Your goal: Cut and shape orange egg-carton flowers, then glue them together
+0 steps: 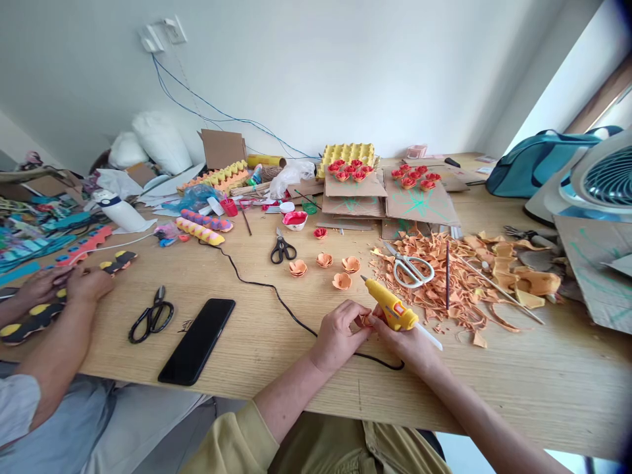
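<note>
My right hand (407,339) is wrapped round a yellow hot glue gun (392,306) whose nozzle points up and to the left; its black cord (276,296) trails across the table. My left hand (338,332) pinches a small orange cardboard piece (366,320) against the gun hand. Just beyond lie several unpainted orange egg-carton flowers (324,260) and one red flower (320,232).
A heap of orange carton scraps (459,276) with white-handled scissors (412,270) lies to the right. Black scissors (282,250), another pair (152,317) and a phone (197,340) lie left. Another person's hands (74,284) work at far left. Red flowers rest on cardboard (419,201) behind.
</note>
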A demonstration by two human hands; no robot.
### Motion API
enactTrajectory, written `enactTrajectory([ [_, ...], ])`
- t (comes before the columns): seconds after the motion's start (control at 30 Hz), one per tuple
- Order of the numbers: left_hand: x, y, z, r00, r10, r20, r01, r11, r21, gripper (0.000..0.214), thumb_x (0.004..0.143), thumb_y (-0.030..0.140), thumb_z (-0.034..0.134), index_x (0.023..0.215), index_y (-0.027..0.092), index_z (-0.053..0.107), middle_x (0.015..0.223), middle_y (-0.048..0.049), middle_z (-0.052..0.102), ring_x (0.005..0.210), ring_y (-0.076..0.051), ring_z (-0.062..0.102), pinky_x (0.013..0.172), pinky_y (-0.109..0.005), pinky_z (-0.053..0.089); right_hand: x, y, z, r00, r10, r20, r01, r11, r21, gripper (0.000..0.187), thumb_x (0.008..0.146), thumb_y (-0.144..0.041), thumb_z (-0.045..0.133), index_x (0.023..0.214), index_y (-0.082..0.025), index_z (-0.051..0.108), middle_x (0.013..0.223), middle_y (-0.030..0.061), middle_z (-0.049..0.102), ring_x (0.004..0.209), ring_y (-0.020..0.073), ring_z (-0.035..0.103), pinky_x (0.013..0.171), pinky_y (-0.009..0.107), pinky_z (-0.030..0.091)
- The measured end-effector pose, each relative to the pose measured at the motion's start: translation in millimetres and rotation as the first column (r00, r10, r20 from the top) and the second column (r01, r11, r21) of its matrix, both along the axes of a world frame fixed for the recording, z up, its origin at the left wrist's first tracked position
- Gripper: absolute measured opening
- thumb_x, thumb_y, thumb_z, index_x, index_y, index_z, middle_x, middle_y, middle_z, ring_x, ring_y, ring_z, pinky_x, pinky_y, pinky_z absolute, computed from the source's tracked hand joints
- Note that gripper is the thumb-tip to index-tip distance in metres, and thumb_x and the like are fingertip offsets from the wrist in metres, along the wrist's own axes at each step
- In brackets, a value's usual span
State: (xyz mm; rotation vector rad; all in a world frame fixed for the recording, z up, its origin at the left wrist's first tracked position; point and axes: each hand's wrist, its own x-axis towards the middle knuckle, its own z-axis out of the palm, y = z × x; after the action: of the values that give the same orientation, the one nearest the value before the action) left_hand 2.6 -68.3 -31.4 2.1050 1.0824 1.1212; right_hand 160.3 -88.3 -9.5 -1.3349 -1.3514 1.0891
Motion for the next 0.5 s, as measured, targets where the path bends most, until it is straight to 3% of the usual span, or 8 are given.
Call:
enactTrajectory([
  [0.33, -4, 2, 4.4, 0.997, 0.053, 0.056, -0.055, 0.998, 0.036, 0.029, 0.081, 0.012, 0.075, 0.109, 0.02, 0.069, 0.095, -0.0045, 0.072, 0.08, -0.016, 0.067, 0.068, -0.024, 0.053, 14, -1, -6.5, 1.0, 0.023, -0.004, -0.023, 0.998, -0.056, 0.043, 0.082, -0.064, 0.058, 0.075, -0.022, 0.052, 0.062, -0.0033, 0.048, 0.055, 0.0125, 0.042, 0.051, 0.025, 0.037],
  [0.5, -8, 3, 7.5, 0.984, 0.15, 0.095, -0.157, 0.985, 0.071, 0.028, 0.082, 0.014, 0.074, 0.109, 0.02, 0.067, 0.095, -0.0037, 0.074, 0.083, -0.016, 0.069, 0.067, -0.024, 0.052, 18, -8, -4.1, 1.0, 0.012, 0.015, -0.011, 0.997, -0.078, 0.053, 0.078, -0.072, 0.055, 0.079, -0.02, 0.058, 0.068, 0.0007, 0.053, 0.062, 0.0152, 0.05, 0.053, 0.026, 0.042],
])
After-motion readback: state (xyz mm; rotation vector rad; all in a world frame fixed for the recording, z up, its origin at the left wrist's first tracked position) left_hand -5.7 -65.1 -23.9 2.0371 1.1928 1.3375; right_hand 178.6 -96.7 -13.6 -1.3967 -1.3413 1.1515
